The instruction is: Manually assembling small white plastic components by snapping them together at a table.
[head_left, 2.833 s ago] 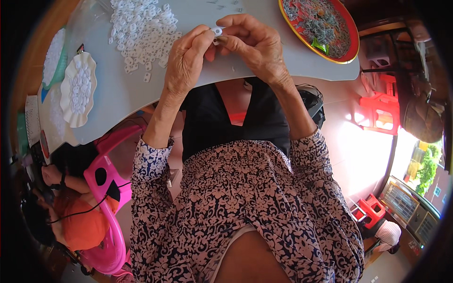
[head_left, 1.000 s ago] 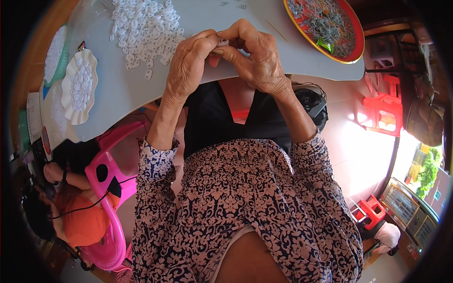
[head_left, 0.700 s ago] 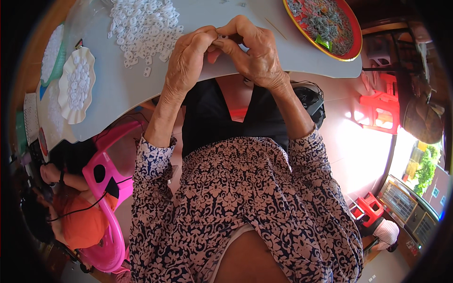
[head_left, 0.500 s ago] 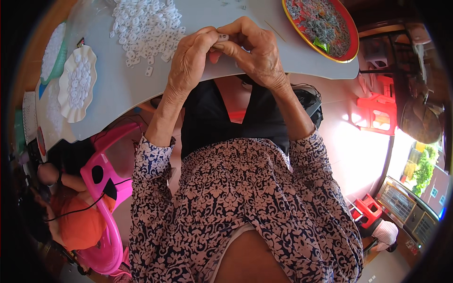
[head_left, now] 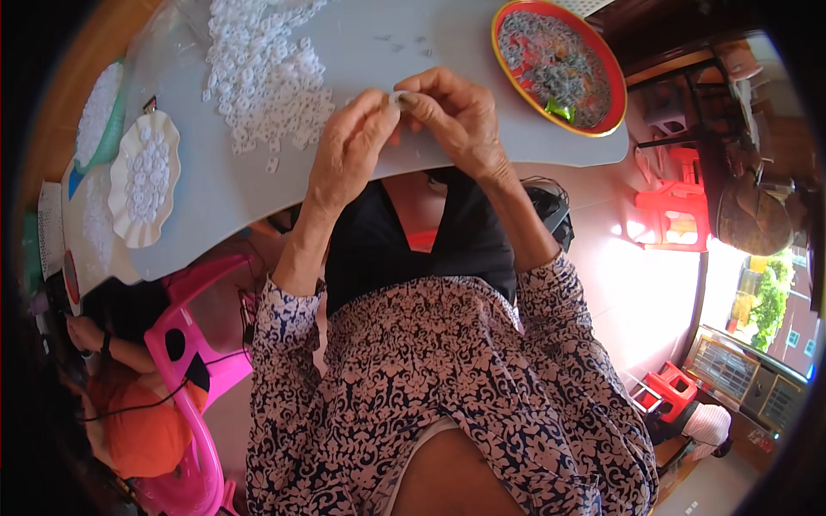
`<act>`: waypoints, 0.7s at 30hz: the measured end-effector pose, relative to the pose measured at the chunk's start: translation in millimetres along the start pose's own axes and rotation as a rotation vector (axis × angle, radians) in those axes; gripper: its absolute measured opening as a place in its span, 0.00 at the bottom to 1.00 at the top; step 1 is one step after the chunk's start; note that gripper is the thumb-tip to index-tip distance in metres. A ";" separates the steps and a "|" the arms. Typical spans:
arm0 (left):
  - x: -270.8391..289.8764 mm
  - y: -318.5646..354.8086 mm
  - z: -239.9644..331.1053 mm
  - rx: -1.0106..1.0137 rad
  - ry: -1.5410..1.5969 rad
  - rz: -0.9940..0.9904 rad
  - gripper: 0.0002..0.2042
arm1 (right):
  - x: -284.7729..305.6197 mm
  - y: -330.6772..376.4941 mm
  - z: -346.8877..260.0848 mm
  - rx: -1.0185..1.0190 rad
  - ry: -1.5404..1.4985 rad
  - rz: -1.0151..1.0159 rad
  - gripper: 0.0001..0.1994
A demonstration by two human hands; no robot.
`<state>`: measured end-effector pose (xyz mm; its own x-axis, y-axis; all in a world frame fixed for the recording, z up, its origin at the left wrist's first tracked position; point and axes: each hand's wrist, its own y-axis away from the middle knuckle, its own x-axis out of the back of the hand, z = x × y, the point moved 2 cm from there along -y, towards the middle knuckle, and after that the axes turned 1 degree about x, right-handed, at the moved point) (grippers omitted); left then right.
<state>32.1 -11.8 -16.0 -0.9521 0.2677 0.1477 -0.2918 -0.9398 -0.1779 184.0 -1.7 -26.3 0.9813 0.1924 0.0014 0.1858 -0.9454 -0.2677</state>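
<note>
Close above the table's near edge, my left hand (head_left: 348,155) and my right hand (head_left: 465,125) meet at their fingertips. Both are closed in a pinch on one small white plastic piece (head_left: 398,98), mostly covered by the fingers. To the left of them a loose pile of similar small white pieces (head_left: 258,86), each with a hole, spreads over the grey table (head_left: 379,64). Right of my hands stands a round red tray (head_left: 617,90) with a gold rim, heaped with small grey metal-looking parts (head_left: 564,73) and a shiny green wrapper (head_left: 560,109).
A cream scalloped dish (head_left: 122,215) of white pieces and a green basket (head_left: 110,142) stand at the left. A few grey bits (head_left: 396,41) lie farther back. Below left, a person in orange (head_left: 146,430) sits by a pink chair (head_left: 202,434). Red stools (head_left: 675,211) stand on the right.
The whole view has shifted, so table and tray sit lower in it. My hands stay together at the fingertips, with the fingers regripped and the white piece turned between them.
</note>
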 end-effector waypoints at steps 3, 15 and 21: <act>3.1 0.4 -7.0 -0.005 0.001 -0.008 0.12 | -4.5 2.4 -5.6 0.007 0.021 0.010 0.07; -0.6 2.1 -18.8 -0.013 0.121 -0.078 0.10 | 113.4 -140.6 -70.7 0.315 0.672 0.387 0.04; 4.1 1.9 -15.5 -0.012 0.198 -0.086 0.12 | 101.4 -183.6 -53.8 0.843 0.603 0.185 0.05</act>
<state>26.3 -9.2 -30.8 -0.9227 0.3841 -0.0313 -0.3724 -0.9095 -0.1848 252.2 177.2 74.8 0.8964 -0.3175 0.3092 0.1628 -0.4130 -0.8961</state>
